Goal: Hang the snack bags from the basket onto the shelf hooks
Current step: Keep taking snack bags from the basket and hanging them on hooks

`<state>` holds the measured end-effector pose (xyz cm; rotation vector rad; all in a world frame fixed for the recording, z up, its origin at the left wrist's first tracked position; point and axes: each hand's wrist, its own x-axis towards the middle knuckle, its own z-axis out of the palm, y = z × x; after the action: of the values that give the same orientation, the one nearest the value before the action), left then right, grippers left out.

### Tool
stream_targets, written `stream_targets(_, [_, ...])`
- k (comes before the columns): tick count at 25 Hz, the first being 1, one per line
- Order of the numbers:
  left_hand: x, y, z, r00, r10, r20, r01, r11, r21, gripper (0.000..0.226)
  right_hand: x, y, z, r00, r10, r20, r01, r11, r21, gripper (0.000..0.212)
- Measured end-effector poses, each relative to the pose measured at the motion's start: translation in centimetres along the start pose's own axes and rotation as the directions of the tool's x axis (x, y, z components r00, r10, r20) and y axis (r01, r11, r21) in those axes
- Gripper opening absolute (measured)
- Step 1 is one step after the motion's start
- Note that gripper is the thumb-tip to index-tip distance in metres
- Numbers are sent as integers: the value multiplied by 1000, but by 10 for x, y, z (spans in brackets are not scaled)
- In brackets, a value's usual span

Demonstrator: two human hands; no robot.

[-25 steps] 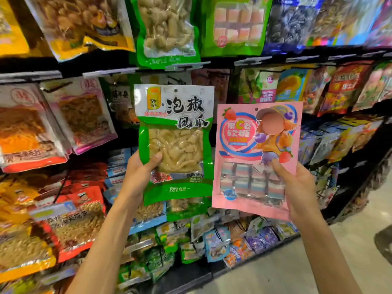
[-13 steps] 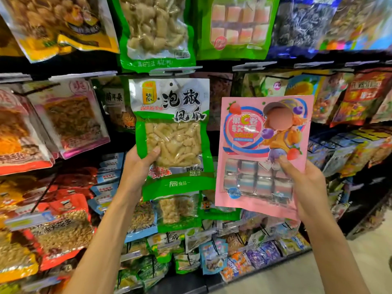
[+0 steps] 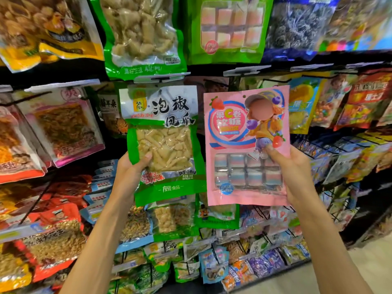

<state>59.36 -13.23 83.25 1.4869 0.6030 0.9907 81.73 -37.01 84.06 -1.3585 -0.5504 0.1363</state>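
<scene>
Snack bags are held up side by side in front of the shelf (image 3: pixel 53 75), one in each hand. The left thumb (image 3: pixel 146 158) presses on the clear window of the green bag (image 3: pixel 165 145), at about 8 o'clock on its face. The other fingers are hidden behind the pack, so the left hand (image 3: pixel 131 175) clamps the bag by its lower left edge. The right thumb (image 3: pixel 273 152) lies on the front of the pink bag (image 3: pixel 244 145), at about 4 o'clock on its face. The right hand (image 3: pixel 294 172) wraps round the pack's right edge with its fingers out of sight behind.

Both bags stand upright with their printed fronts toward the camera. They are just beside each other, with a narrow gap between them. The pink one sits at 3 o'clock from the green one. Both bare forearms rise from the bottom of the view.

At 12 o'clock from the green bag, a clear price tag holder (image 3: pixel 161 78) sits just above its top edge. A black hook (image 3: pixel 273 80) shows just above the pink bag's top edge. Whether either bag touches a hook I cannot tell.

Higher up hang a larger green pack (image 3: pixel 144 32) and a green candy pack (image 3: pixel 229 28). At 9 o'clock hangs a pink-edged pack (image 3: pixel 63 128), and at 7 o'clock red peanut packs (image 3: pixel 55 230). Pale floor (image 3: pixel 371 262) shows at 4 o'clock.
</scene>
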Motion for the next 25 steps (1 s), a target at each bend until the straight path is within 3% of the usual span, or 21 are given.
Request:
stream_targets(19, [58, -37, 4, 985, 0, -175, 20, 993, 113, 17, 95, 27, 7, 979, 49, 199, -65, 995, 76, 14])
stream_targets(25, [83, -43, 16, 970, -26, -242, 46, 996, 77, 30, 142, 46, 36, 978, 59, 201, -65, 998, 24, 17])
